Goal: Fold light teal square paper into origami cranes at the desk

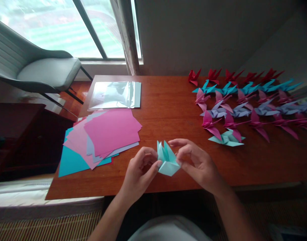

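A half-folded light teal paper piece [167, 161] is held above the near edge of the wooden table [168, 100]. My left hand [140, 170] pinches its left side with thumb and fingers. My right hand [196, 162] grips its right side, fingers curled over the upper flap. Both hands are closed on the paper.
A loose stack of pink, lilac and teal square sheets [103, 137] lies at the left. Behind it sits a clear plastic sleeve [115, 94]. Rows of finished paper cranes [246, 103] in red, teal, pink and lilac fill the right side. A grey chair [43, 72] stands by the window.
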Demonstrator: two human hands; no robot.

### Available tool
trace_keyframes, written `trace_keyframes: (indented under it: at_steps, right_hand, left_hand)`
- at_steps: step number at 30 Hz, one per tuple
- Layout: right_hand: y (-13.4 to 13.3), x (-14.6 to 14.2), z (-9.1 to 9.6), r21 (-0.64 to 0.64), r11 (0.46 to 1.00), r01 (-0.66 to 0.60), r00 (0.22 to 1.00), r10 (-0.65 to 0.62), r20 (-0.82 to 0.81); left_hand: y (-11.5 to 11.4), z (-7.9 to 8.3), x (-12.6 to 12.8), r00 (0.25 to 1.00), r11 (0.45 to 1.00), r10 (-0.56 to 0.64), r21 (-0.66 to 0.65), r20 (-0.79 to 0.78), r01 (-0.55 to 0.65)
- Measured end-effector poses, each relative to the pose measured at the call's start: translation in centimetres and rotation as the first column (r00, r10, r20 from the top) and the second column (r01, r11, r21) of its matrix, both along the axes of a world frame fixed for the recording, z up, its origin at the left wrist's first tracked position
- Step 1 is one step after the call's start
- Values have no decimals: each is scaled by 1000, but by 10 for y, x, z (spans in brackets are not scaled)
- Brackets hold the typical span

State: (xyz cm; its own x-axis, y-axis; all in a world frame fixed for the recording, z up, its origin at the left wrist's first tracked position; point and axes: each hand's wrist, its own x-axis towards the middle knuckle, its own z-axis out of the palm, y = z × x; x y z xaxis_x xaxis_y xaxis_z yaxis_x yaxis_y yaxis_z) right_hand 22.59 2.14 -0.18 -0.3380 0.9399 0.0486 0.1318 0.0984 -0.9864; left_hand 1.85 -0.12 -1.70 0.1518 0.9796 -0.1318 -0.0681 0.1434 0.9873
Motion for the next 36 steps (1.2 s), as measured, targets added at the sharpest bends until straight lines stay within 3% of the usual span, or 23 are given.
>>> trace_keyframes:
  at_steps: [3,11,17,27,36]
  right_hand:
    - [1,0,3,48,999,-17,999,14,48]
    - [-1,2,1,23,995,-96,992,94,78]
    - [-4,-7,0,107,994,21,994,-32,107]
    - [-3,-14,1,237,969,70,987,-102,126]
    - [-6,-17,-5,196,966,171,964,-205,171]
  left_hand:
    - [0,-2,0,999,999,26,24,21,-26]
    - [-1,-5,-1,997,989,73,129,-6,-71]
    - [-3,-9,1,992,989,118,83,32,-120]
    - [-2,-15,2,988,982,148,117,29,-151]
    - [-6,-18,0,992,984,127,127,11,-128]
